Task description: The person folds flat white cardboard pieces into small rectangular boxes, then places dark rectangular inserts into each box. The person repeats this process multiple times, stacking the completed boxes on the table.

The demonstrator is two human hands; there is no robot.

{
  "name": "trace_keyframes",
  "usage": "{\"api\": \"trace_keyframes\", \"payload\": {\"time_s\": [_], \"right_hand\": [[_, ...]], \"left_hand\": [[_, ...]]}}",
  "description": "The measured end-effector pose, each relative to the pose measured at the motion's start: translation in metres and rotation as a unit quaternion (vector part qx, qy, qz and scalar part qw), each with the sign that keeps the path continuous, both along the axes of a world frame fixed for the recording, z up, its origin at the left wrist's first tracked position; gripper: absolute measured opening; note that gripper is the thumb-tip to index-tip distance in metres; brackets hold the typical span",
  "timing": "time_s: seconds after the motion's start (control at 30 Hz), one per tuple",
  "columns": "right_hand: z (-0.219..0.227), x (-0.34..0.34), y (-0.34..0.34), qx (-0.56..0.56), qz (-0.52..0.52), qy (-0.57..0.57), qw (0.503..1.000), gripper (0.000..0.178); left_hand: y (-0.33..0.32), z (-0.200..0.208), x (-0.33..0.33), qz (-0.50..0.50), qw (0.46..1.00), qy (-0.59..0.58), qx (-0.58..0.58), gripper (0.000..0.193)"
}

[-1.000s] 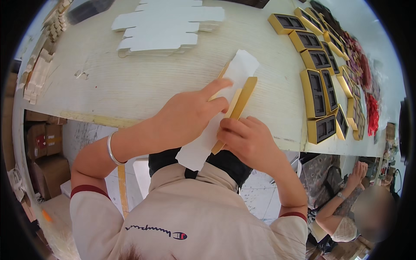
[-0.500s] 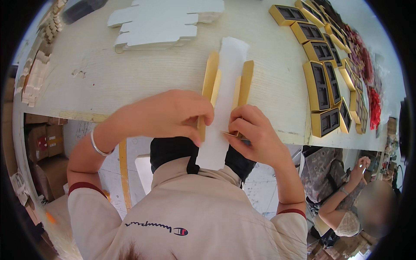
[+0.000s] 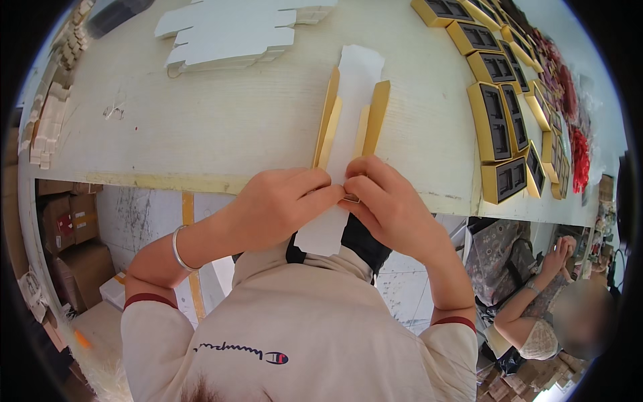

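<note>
A part-folded cardboard box (image 3: 358,84), white inside with gold upright side walls, lies lengthwise before me, its near end jutting past the table edge toward my lap. My left hand (image 3: 274,204) is closed at the left wall's near end, fingertips reaching across to the middle. Opposite it, my right hand (image 3: 392,204) pinches the near gold flaps of the right wall. The fingertips of both hands meet over the white panel, covering the folded corner between them.
Flat white box blanks (image 3: 231,30) are stacked at the far left of the table (image 3: 221,127). Gold boxes with black inserts (image 3: 495,120) stand in rows on the right. White cardboard pieces (image 3: 50,127) line the left edge. A co-worker's arm (image 3: 526,305) shows at lower right.
My left hand has moved right, from the left wall to the middle, and now meets my right hand. The right hand keeps its pinch on the box flaps.
</note>
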State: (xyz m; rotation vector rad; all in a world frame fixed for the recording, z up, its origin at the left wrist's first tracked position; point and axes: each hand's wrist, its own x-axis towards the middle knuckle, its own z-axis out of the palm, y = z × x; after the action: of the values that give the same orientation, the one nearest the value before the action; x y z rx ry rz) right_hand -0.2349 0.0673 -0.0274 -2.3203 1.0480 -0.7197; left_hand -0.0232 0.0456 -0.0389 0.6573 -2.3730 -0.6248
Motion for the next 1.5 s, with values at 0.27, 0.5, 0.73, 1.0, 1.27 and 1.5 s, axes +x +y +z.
{"api": "trace_keyframes", "payload": {"time_s": [0.27, 0.5, 0.73, 1.0, 1.27, 1.5], "right_hand": [[-0.016, -0.002, 0.032, -0.203, -0.027, 0.072, 0.976, 0.045], [-0.023, 0.007, 0.020, -0.105, -0.078, -0.150, 0.980, 0.039], [-0.015, 0.017, 0.022, 0.074, -0.145, -0.266, 0.950, 0.027], [-0.020, 0.023, 0.022, 0.062, -0.174, -0.297, 0.937, 0.031], [-0.020, 0.020, 0.021, -0.195, -0.132, 0.021, 0.972, 0.023], [0.012, 0.019, 0.012, -0.016, -0.086, 0.118, 0.989, 0.016]], "left_hand": [[-0.003, 0.001, 0.000, -0.006, 0.997, 0.028, 0.068, 0.012], [-0.008, 0.011, 0.004, -0.012, 0.974, 0.047, 0.220, 0.018], [-0.002, 0.005, 0.004, -0.021, 0.975, 0.042, 0.216, 0.030], [0.001, -0.004, -0.006, 0.037, 0.951, 0.185, 0.245, 0.026], [0.012, 0.007, -0.002, 0.088, 0.992, -0.051, -0.078, 0.019], [-0.001, 0.027, -0.006, 0.043, 0.988, -0.147, -0.022, 0.013]]}}
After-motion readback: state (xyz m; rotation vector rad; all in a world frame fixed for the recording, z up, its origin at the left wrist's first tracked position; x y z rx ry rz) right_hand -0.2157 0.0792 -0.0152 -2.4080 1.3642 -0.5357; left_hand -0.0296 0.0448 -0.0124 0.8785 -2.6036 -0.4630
